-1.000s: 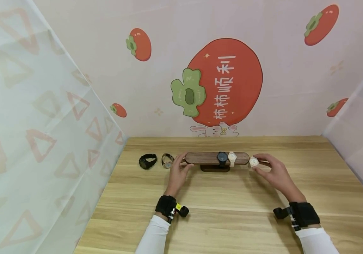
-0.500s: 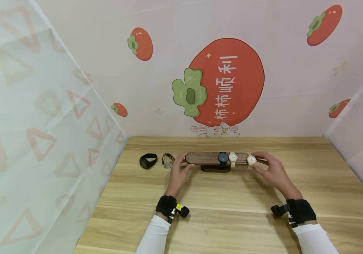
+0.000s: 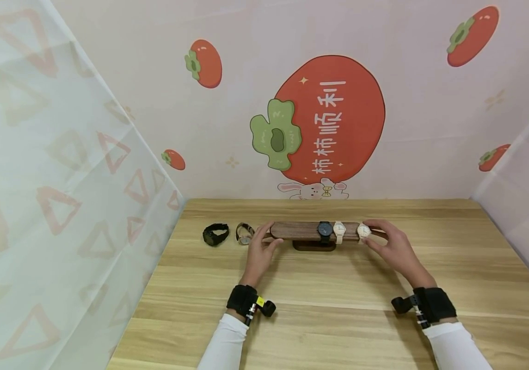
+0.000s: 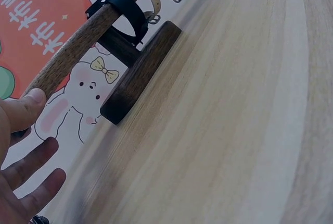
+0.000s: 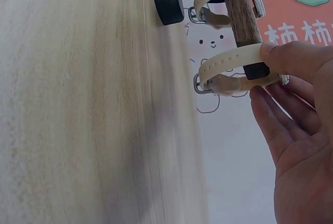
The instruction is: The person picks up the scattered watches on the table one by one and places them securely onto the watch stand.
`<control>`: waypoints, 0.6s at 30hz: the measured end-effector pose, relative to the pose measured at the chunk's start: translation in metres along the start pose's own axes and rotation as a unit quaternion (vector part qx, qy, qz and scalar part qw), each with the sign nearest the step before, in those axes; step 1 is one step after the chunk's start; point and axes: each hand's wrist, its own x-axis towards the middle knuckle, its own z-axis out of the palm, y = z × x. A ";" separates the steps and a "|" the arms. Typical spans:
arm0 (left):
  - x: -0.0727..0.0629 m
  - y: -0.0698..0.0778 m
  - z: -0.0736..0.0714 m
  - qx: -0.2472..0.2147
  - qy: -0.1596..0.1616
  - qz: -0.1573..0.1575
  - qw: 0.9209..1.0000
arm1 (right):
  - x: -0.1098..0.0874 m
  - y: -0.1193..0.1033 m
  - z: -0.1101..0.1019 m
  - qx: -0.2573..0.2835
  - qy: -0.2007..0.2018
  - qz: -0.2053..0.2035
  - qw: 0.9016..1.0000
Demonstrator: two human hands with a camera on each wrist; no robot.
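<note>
A dark wooden watch stand (image 3: 294, 230) has a long bar on a short base. My left hand (image 3: 259, 257) holds the bar's left end, thumb on it and the lower fingers spread apart in the left wrist view. On the bar's right half sit a black watch (image 3: 324, 229) and a cream-strapped watch (image 3: 339, 229). My right hand (image 3: 396, 252) pinches another cream-strapped watch (image 3: 363, 230) at the right end. In the right wrist view the buckled strap (image 5: 229, 62) of this watch loops around the bar's tip.
Left of the stand, a black watch (image 3: 215, 234) and a watch with a dark strap and gold-toned case (image 3: 244, 234) lie on the wooden table (image 3: 329, 318). A printed backdrop (image 3: 412, 169) rises behind the table, with a side panel (image 3: 79, 205) at the left.
My right hand has moved left, bringing the cream-strapped watch from beside the bar's right end onto it. The left hand stays on the left end.
</note>
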 end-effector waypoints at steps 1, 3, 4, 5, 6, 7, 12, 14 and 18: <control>0.000 0.000 0.000 0.000 0.001 -0.001 1.000 | 0.000 0.000 0.000 0.001 0.000 -0.001 1.000; 0.000 -0.001 0.001 -0.002 0.002 -0.001 1.000 | 0.000 0.001 0.000 0.001 0.000 -0.002 1.000; 0.000 -0.001 0.001 -0.002 0.002 -0.001 1.000 | 0.000 0.001 0.000 0.002 -0.001 -0.004 1.000; 0.000 -0.001 0.001 -0.003 0.003 0.000 1.000 | 0.000 0.001 0.001 0.002 -0.001 -0.005 1.000; 0.000 -0.001 0.001 -0.004 0.003 0.000 1.000 | 0.000 0.002 0.001 0.003 -0.001 -0.007 1.000; 0.000 -0.001 0.000 -0.004 0.003 0.001 1.000 | 0.000 0.002 0.001 0.004 -0.002 -0.009 1.000; 0.001 -0.001 0.000 -0.002 0.000 -0.001 1.000 | 0.001 0.003 0.002 -0.003 0.000 -0.022 1.000; 0.001 -0.001 0.000 0.001 -0.001 -0.002 1.000 | 0.001 0.002 0.002 -0.009 0.001 -0.026 1.000; 0.001 -0.001 0.000 0.005 -0.003 -0.004 1.000 | 0.001 0.002 0.003 -0.019 0.001 -0.030 0.999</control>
